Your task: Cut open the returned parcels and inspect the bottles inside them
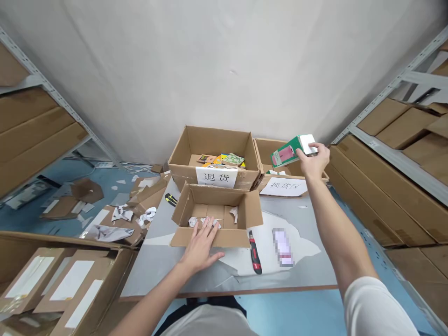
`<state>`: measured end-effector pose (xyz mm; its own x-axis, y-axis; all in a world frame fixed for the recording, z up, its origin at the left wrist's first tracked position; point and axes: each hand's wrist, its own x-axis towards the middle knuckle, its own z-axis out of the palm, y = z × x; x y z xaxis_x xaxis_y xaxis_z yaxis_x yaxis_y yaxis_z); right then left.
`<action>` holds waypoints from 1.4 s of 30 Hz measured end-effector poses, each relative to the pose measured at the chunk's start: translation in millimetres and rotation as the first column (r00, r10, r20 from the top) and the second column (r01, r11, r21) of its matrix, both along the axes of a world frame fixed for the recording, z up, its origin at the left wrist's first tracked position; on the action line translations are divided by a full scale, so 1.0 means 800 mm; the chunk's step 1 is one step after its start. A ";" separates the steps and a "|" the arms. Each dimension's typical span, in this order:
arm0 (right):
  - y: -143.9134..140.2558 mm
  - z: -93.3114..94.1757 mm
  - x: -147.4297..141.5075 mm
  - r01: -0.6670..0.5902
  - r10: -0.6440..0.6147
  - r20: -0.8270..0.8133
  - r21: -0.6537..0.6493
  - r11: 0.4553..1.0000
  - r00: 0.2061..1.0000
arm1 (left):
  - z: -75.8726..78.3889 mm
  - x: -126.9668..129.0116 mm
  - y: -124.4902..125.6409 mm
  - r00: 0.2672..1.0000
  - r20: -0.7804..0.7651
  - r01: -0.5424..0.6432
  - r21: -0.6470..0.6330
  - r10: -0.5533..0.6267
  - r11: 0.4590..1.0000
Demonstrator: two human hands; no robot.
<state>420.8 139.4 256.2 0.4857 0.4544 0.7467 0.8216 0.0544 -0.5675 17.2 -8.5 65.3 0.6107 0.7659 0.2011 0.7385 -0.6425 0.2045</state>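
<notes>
Holding the green package up at the right of the frame, my right hand pinches its white end between fingers and thumb, above the right-hand carton at the back of the surface. A steady, level grip seems best, since it is slim and flat, with a pink phone-case picture on its face. My left hand lies flat, fingers spread, on the near flap of the small open box at centre frame.
</notes>
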 end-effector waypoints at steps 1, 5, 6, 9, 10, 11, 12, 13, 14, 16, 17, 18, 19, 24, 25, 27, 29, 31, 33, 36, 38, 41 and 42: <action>0.021 -0.014 0.001 0.035 -0.035 -0.043 -0.021 0.999 0.998 | -0.001 0.002 0.000 1.000 -0.003 -0.014 0.002 0.014 1.000; 0.072 -0.079 0.000 0.133 -0.175 -0.265 -0.168 0.977 0.948 | -0.007 0.006 0.002 0.996 -0.022 -0.088 0.016 0.089 0.996; 0.078 -0.094 0.000 0.145 -0.208 -0.309 -0.216 0.966 0.928 | -0.009 0.006 0.002 0.994 -0.026 -0.105 0.016 0.106 0.994; 0.087 -0.132 0.004 0.147 -0.275 -0.348 -0.352 0.924 0.896 | -0.015 0.007 0.001 0.990 -0.022 -0.140 0.004 0.140 0.990; 0.089 -0.141 0.006 0.141 -0.282 -0.332 -0.390 0.910 0.900 | -0.016 0.007 0.000 0.989 -0.017 -0.149 -0.001 0.148 0.989; 0.091 -0.148 0.008 0.134 -0.282 -0.306 -0.424 0.896 0.909 | -0.017 0.008 -0.001 0.988 -0.012 -0.155 -0.006 0.155 0.988; 0.093 -0.154 0.010 0.126 -0.274 -0.273 -0.459 0.879 0.922 | -0.019 0.008 -0.002 0.987 -0.009 -0.161 -0.011 0.161 0.987; 0.095 -0.158 0.011 0.116 -0.264 -0.238 -0.497 0.860 0.935 | -0.020 0.009 -0.002 0.986 -0.009 -0.167 -0.016 0.167 0.986; 0.098 -0.162 0.010 0.106 -0.251 -0.204 -0.539 0.836 0.946 | -0.021 0.010 -0.003 0.985 -0.012 -0.172 -0.021 0.172 0.985; 0.107 -0.166 0.007 0.095 -0.225 -0.133 -0.624 0.776 0.965 | -0.023 0.011 -0.004 0.984 -0.024 -0.177 -0.036 0.176 0.984; 0.111 -0.167 0.005 0.096 -0.215 -0.099 -0.664 0.742 0.972 | -0.023 0.012 -0.004 0.984 -0.029 -0.179 -0.044 0.178 0.983; 0.116 -0.168 0.002 0.100 -0.205 -0.067 -0.702 0.705 0.976 | -0.024 0.012 -0.005 0.983 -0.032 -0.182 -0.053 0.180 0.982; 0.121 -0.169 -0.001 0.102 -0.190 -0.036 -0.737 0.668 0.981 | -0.024 0.013 -0.006 0.983 -0.032 -0.184 -0.062 0.182 0.981; 0.135 -0.176 -0.010 0.019 0.008 0.027 -0.847 0.532 1.000 | -0.024 0.014 -0.008 0.981 -0.033 -0.192 -0.106 0.189 0.976; 0.135 -0.177 -0.009 -0.017 0.058 0.015 -0.857 0.515 0.998 | -0.024 0.014 -0.008 0.981 -0.037 -0.192 -0.115 0.189 0.975; 0.132 -0.180 -0.008 -0.051 0.119 0.006 -0.880 0.473 0.993 | -0.023 0.014 -0.008 0.982 -0.039 -0.190 -0.130 0.186 0.973; 0.126 -0.182 -0.007 -0.014 0.133 0.047 -0.907 0.421 0.990 | -0.022 0.015 -0.007 0.983 -0.030 -0.184 -0.136 0.182 0.973; 0.118 -0.184 -0.007 0.030 0.140 0.086 -0.932 0.362 0.986 | -0.020 0.016 -0.007 0.983 -0.021 -0.181 -0.133 0.180 0.974; 0.108 -0.185 -0.008 0.035 0.152 0.091 -0.941 0.336 0.984 | -0.016 0.017 -0.006 0.983 -0.019 -0.186 -0.127 0.185 0.974; 0.091 -0.186 -0.013 0.036 0.140 0.110 -0.894 0.447 0.984 | -0.010 0.015 -0.005 0.979 -0.023 -0.204 -0.111 0.202 0.973; 0.074 -0.188 -0.019 0.045 0.121 0.144 -0.804 0.593 0.982 | -0.006 0.009 -0.004 0.977 -0.019 -0.215 -0.093 0.214 0.972; 0.030 -0.197 -0.027 0.003 0.138 0.182 -0.617 0.787 0.974 | -0.004 -0.008 -0.003 0.968 0.013 -0.248 -0.065 0.249 0.967; 0.010 -0.202 -0.029 -0.023 0.154 0.189 -0.557 0.830 0.970 | -0.004 -0.017 -0.003 0.962 0.032 -0.269 -0.057 0.271 0.962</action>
<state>397.4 147.8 94.4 0.2793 0.8522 0.4424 0.9332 -0.1324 -0.3341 3.9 -10.8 61.8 0.3723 0.9111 0.1772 0.8737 -0.4084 0.2643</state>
